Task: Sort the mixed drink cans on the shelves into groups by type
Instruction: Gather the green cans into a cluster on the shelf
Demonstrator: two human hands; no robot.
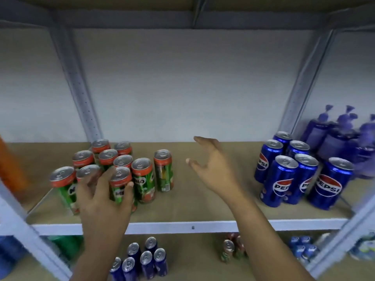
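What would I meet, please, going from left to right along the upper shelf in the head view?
Orange container at the edge → green-and-red Milo cans → open right hand → blue Pepsi cans → purple pump bottles.

On the upper shelf [203, 211], a wide bare strip lies between the Milo cans [121, 169] on the left and the Pepsi cans [294, 171] on the right; the right hand [211, 167] hangs open in this gap and touches nothing. 1 Milo can [164, 171] stands a little apart at the strip's left edge. The left hand [105, 197] fills the front of the Milo group. Behind both groups, a bare band reaches the wall. Purple bottles [341, 136] close the far right corner. 2 slanted posts [79, 88] stand at the back.
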